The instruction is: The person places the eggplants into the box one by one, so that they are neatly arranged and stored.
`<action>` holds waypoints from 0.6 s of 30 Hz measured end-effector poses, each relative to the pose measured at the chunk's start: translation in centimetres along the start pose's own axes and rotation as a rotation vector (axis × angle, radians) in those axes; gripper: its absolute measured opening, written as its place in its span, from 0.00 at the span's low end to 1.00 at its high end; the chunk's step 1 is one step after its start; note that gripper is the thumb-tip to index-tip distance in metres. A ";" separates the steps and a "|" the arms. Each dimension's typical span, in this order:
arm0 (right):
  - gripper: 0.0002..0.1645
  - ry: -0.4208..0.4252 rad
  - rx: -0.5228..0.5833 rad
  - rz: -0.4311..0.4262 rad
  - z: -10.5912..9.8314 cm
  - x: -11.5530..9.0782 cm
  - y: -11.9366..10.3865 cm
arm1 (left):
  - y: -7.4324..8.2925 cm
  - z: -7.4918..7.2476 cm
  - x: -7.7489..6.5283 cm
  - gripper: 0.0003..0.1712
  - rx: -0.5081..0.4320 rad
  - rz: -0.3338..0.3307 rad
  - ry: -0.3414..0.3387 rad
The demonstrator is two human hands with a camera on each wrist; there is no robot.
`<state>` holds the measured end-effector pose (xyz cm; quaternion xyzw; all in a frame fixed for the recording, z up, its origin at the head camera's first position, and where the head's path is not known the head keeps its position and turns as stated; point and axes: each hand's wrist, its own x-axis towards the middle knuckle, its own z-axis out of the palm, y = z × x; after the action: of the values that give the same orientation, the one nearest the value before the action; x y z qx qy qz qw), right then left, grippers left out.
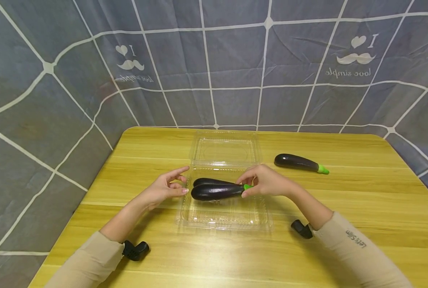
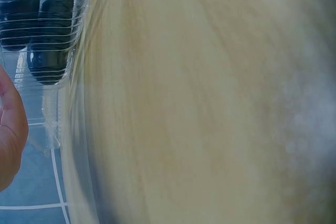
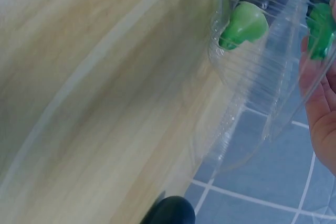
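Observation:
A clear plastic clamshell box lies on the table with its lid folded back. Two dark purple eggplants are at the box, side by side: a front eggplant and a rear eggplant partly hidden behind it. My right hand pinches the green stem end of the front eggplant, holding it over the tray. In the right wrist view, the other eggplant's green stem shows through the plastic. At the box's left side is my left hand, fingers loosely spread, holding nothing.
A third eggplant with a green stem lies on the wooden table, right of the lid. Black wrist mounts sit at both sleeves. A grey, white-lined curtain hangs behind the table and along its left side.

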<state>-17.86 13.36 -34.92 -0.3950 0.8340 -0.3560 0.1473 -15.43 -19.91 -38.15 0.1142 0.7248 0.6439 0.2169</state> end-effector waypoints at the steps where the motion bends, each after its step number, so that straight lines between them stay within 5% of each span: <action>1: 0.18 -0.001 -0.008 0.000 0.1 0.1 0.0 | 0.0 0.0 0.0 0.44 0.000 -0.001 0.000; 18: 0.17 0.016 -0.034 -0.014 1.6 0.5 0.2 | -0.2 -0.1 0.1 0.44 0.009 0.000 0.008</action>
<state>-17.45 12.29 -36.17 -0.4005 0.8382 -0.3461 0.1312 -15.57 -20.01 -38.36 0.1127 0.7286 0.6409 0.2137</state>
